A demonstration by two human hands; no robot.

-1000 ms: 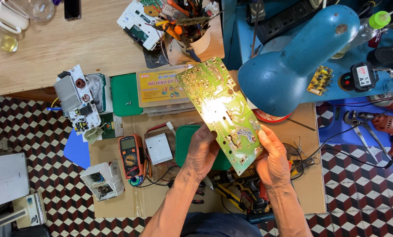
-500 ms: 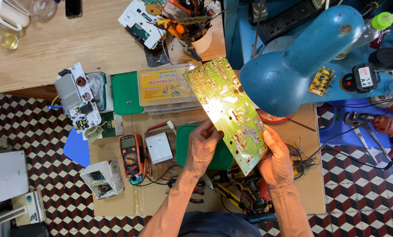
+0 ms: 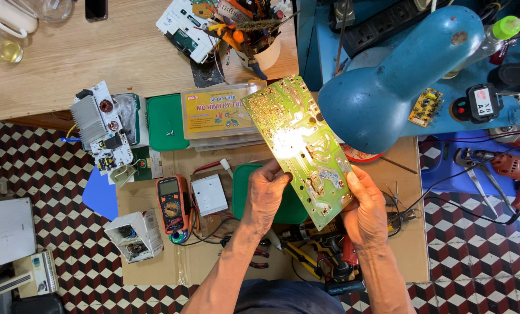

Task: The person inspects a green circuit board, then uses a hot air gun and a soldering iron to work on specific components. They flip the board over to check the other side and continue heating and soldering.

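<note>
Both hands grasp the long green printed circuit board (image 3: 299, 148): left hand (image 3: 266, 195) at seven o'clock, right hand (image 3: 364, 206) at five. Grip only the edges, tilted under the blue metal lamp (image 3: 388, 81).

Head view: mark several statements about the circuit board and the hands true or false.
1. Both hands hold the green circuit board. True: left hand and right hand grip its near end.
2. The board lies flat on the bench. False: it is lifted, under the blue lamp.
3. An orange multimeter lies left of the left hand. True.
4. The right hand holds a screwdriver. False: it holds only the board.
5. The red drill is in the left hand. False: it lies apart at the far right.
</note>
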